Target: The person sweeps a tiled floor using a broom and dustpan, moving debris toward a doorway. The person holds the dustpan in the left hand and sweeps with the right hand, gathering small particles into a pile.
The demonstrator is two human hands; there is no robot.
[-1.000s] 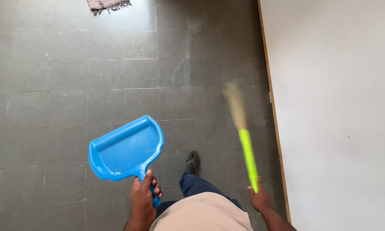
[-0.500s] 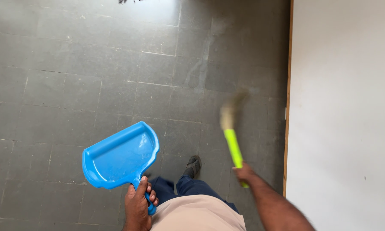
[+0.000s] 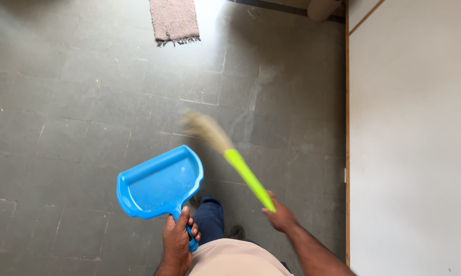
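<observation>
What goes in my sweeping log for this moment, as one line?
left hand: grips blue dustpan by handle | right hand: grips green-handled broom, bristles blurred | floor: grey tiles | rug: far end

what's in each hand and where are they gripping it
The left hand holds the blue dustpan by its handle. The right hand holds the blurred broom at its green handle's end.

Dustpan (image 3: 159,183) left of broom (image 3: 230,153); rug (image 3: 174,20) ahead, wall (image 3: 412,138) right.
</observation>
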